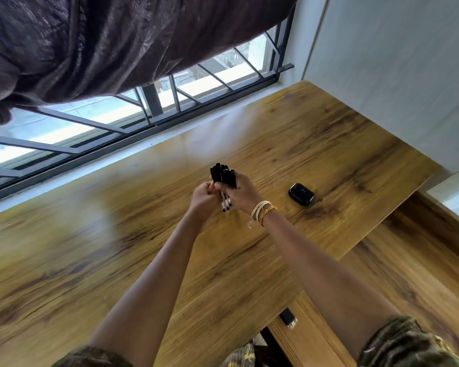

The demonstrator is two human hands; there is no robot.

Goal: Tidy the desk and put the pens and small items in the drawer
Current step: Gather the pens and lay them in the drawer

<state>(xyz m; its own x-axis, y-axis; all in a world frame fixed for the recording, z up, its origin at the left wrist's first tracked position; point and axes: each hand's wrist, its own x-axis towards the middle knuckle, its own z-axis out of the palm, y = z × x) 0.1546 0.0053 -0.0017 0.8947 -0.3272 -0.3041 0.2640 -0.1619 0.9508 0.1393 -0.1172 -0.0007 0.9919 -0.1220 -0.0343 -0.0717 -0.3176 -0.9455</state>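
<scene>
A bundle of several black-capped pens [223, 176] stands upright above the middle of the wooden desk [276, 144]. My right hand [240, 192], with thread bands on its wrist, is closed around the bundle. My left hand [204, 196] touches the pens from the left, fingers curled on them. The pens' lower tips stick out below the hands. A small black case [301, 194] lies on the desk to the right of my right hand, apart from it.
A lower wooden surface [398, 274] adjoins the desk at the right, with a black handle [288, 317] near its front. A barred window [154, 102] runs along the desk's far edge, a dark curtain [90, 41] hangs above, and a white wall [398, 70] stands at the right.
</scene>
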